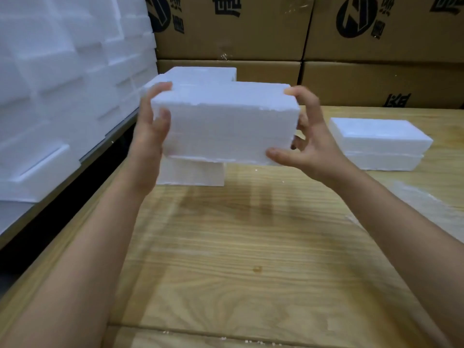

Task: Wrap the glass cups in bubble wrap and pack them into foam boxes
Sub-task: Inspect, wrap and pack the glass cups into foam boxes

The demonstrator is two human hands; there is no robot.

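Observation:
I hold a closed white foam box (226, 126) in the air above the wooden table (238, 247). My left hand (150, 131) grips its left end, thumb on the front face and fingers over the top edge. My right hand (303, 141) clasps the right end, thumb under the lower right corner. Behind and below the held box stand more foam boxes (193, 172), stacked. Another closed foam box (379, 144) rests on the table to the right. No glass cups show. A patch of clear wrap (426, 204) lies at the right edge.
Tall stacks of white foam pieces (62, 84) fill the left side past the table's edge. Printed cardboard cartons (351, 46) form a wall along the back. Small foam crumbs (251, 342) dot the near table edge.

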